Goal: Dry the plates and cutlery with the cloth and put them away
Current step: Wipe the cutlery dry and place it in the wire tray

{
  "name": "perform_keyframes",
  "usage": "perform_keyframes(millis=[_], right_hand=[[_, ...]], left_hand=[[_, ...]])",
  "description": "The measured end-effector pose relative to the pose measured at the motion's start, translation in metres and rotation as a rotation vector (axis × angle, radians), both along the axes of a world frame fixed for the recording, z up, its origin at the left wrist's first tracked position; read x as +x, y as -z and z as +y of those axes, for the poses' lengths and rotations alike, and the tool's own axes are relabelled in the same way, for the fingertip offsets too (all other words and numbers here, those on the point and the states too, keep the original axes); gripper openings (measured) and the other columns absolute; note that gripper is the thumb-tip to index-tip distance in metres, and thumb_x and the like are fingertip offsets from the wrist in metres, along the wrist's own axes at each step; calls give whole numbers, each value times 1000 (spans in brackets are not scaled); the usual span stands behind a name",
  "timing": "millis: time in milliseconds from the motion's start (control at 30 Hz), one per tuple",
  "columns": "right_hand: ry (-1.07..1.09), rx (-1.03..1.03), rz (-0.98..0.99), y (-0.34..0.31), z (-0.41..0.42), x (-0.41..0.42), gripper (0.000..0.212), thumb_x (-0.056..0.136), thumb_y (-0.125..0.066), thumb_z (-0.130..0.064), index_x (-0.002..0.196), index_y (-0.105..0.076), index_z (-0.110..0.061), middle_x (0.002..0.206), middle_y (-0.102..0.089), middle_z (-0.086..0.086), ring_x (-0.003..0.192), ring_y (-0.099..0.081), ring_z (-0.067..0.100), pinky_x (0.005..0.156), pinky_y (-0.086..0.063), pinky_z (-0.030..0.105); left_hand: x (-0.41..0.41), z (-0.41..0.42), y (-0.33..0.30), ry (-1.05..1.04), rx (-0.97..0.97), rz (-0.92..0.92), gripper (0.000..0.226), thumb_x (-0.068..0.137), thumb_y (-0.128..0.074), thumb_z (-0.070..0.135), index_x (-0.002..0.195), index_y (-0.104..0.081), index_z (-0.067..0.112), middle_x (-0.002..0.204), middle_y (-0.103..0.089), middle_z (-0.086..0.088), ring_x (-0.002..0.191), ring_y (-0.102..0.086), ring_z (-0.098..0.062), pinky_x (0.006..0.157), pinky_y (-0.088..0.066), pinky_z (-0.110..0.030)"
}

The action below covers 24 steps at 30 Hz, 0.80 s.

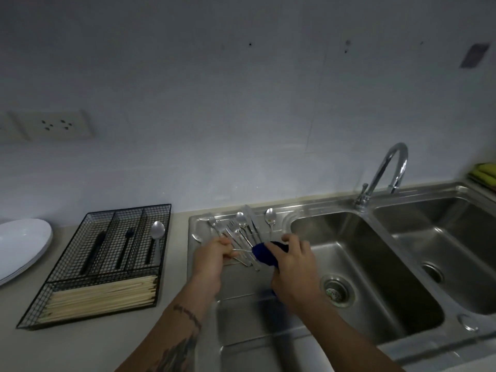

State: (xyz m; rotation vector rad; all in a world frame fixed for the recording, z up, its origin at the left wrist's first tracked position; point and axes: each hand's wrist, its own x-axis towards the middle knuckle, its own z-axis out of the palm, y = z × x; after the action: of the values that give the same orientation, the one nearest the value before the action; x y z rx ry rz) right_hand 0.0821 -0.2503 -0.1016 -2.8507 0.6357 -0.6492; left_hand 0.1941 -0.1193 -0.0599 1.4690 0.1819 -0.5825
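Head view, single item in hand: the left hand (pixel 212 257) holds a narrow grip, fingers curled round the handle end of one piece of cutlery (pixel 243 255), while the right hand (pixel 291 260) grips a bunched blue cloth (pixel 268 253) closed over that piece's far end. Just beyond both grips, the remaining wet cutlery (pixel 241 228) lies loose on the sink's drainboard (pixel 236 285), forks, spoons and a knife, one spoon a little apart toward the tap (pixel 386 173). Well to the left of the left grip, on the desk (pixel 88 345), the wire cutlery tray (pixel 102 260) already holds three pieces in its upper slots and pale chopsticks (pixel 107 292) in its near compartment. Further left, white plates (pixel 21 242) sit stacked. Progress, judged: plates apparently done, cutlery begun, most pieces left to dry and sort. Brands, labels, writing: none legible.
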Motion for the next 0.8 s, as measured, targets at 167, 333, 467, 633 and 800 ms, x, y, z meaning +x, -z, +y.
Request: perform_keyframes(millis=[167, 333, 467, 633, 800], right_hand=[[-13, -59, -11, -11, 46, 22, 56, 57, -75, -16, 112, -65, -20, 114, -54, 5, 96, -47, 26, 73, -47, 37], [68, -45, -41, -13, 49, 30, 42, 56, -76, -11, 98, -70, -14, 99, -58, 6, 86, -49, 26, 71, -46, 35], [127, -25, 13, -19, 55, 33, 43, 67, -73, -15, 110, -67, -16, 109, -57, 7, 95, -49, 26, 79, -45, 34], [-19, -56, -2, -13, 86, 47, 63, 58, -69, -10, 121, -62, -15, 122, -56, 7, 106, -49, 29, 86, -49, 42], [-40, -31, 54, 9, 74, 38, 83, 57, -71, -4, 137, -49, -12, 139, -50, 8, 127, -44, 31, 102, -42, 49]], left_hand=[[14, 42, 6, 63, -115, 152, 18, 89, -56, 0, 99, -67, 11, 68, -73, -4, 76, -67, -19, 64, -40, -29], [23, 76, 8, 352, -125, 71, 18, 93, -62, 15, 110, -66, 8, 100, -73, -11, 92, -72, -25, 75, -48, -32], [37, 93, 18, 455, 159, -426, 17, 89, -67, 12, 85, -75, 26, 89, -75, -3, 89, -71, -23, 77, -53, -34], [44, 84, 19, 311, 125, -338, 12, 91, -63, 14, 87, -74, 16, 85, -75, -8, 83, -70, -24, 75, -52, -37], [56, 85, 19, 293, 3, -81, 17, 95, -60, 11, 108, -68, 4, 97, -73, -18, 82, -68, -27, 62, -50, -28]])
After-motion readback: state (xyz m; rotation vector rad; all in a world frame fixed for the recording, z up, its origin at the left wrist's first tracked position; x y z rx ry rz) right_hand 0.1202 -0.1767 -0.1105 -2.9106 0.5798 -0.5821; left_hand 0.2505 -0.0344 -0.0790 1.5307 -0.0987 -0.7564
